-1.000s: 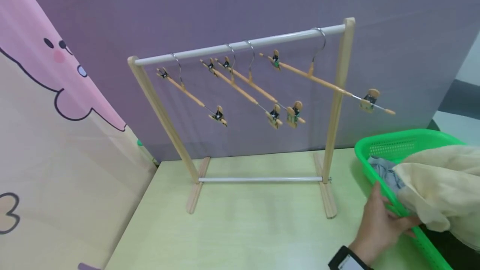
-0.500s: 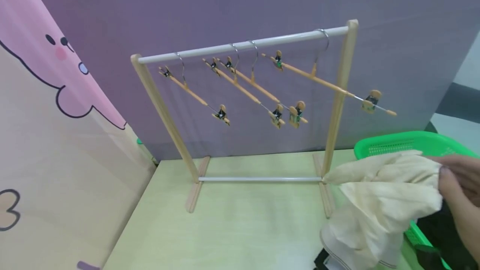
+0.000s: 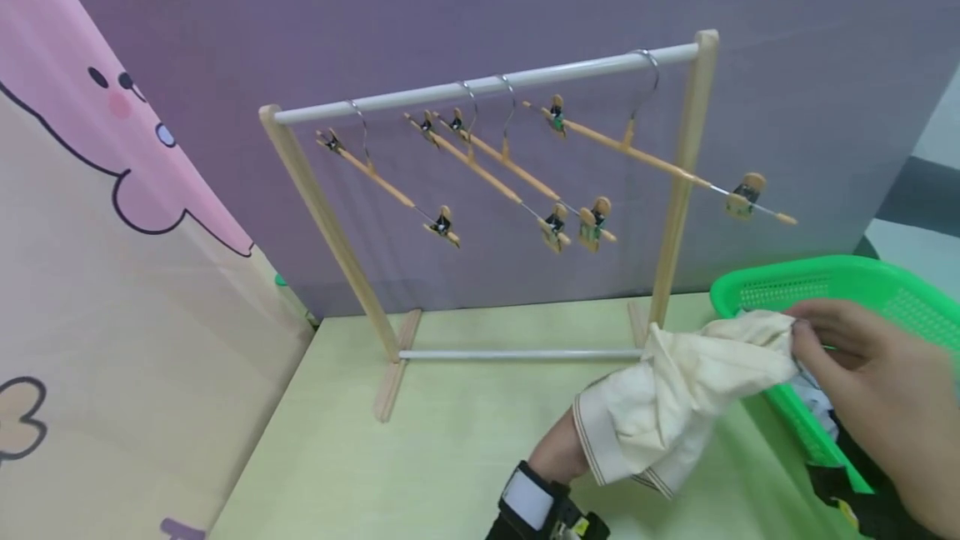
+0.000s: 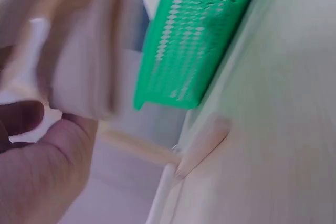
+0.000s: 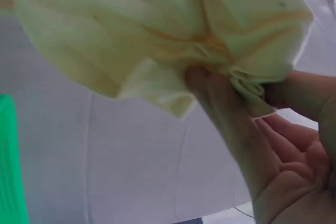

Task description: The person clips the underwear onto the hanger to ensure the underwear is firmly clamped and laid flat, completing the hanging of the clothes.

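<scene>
My right hand (image 3: 873,382) pinches a bunched corner of a cream cloth garment (image 3: 697,373) with stitched dark lines along its hem. In the right wrist view the thumb and fingers (image 5: 228,108) squeeze its gathered fabric, which spreads out above them. The garment covers my left hand in the head view, leaving just the forearm and a strapped wrist in sight. The left wrist view shows the left hand (image 4: 47,166) at the hem, thumb reaching up behind the blurred cloth; I cannot tell whether it grips it.
Behind stands a wooden rack with a white rail (image 3: 562,73), carrying several clip hangers (image 3: 491,177). One hanger (image 3: 652,158) juts past the right post. A green basket (image 3: 825,269) with more clothing stands on the right of the pale table (image 3: 420,473), against a purple backdrop (image 3: 465,7).
The cream garment has come out of the basket and moved left over the table. My left hand has left the basket rim and is now beneath the cloth; the right hand has come into view.
</scene>
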`<state>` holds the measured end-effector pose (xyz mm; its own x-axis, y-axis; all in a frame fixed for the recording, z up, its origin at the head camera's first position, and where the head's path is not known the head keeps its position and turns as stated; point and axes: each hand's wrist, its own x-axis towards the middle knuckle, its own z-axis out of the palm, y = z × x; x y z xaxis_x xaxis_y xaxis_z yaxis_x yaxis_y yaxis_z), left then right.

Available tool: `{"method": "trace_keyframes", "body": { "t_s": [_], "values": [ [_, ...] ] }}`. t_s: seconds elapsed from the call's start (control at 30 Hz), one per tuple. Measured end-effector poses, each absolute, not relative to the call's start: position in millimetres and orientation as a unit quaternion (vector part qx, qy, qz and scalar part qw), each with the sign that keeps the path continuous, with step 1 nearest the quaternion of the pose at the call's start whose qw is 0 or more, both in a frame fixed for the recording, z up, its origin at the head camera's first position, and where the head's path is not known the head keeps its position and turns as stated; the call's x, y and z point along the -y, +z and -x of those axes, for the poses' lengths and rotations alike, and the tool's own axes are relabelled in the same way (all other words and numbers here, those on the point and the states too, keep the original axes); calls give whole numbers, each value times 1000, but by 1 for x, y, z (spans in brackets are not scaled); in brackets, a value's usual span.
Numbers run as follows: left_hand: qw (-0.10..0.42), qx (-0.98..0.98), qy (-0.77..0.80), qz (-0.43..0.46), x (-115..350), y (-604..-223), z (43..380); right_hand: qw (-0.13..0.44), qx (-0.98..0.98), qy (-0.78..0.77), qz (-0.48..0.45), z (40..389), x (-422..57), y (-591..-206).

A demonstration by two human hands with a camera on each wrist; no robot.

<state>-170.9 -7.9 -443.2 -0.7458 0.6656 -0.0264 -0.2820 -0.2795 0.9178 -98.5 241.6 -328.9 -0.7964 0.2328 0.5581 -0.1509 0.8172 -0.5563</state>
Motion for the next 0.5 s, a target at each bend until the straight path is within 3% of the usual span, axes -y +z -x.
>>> {"method": "trace_keyframes", "body": {
  "t_s": [0.23, 0.5],
  "values": [
    [329, -483, 800, -133, 36, -431, 180, 188, 949, 254, -9, 112, -242, -339],
    [302, -526, 780, -150, 57, -420, 186, 37, 980, 181, -77, 133, -237, -352]
  ]
}}
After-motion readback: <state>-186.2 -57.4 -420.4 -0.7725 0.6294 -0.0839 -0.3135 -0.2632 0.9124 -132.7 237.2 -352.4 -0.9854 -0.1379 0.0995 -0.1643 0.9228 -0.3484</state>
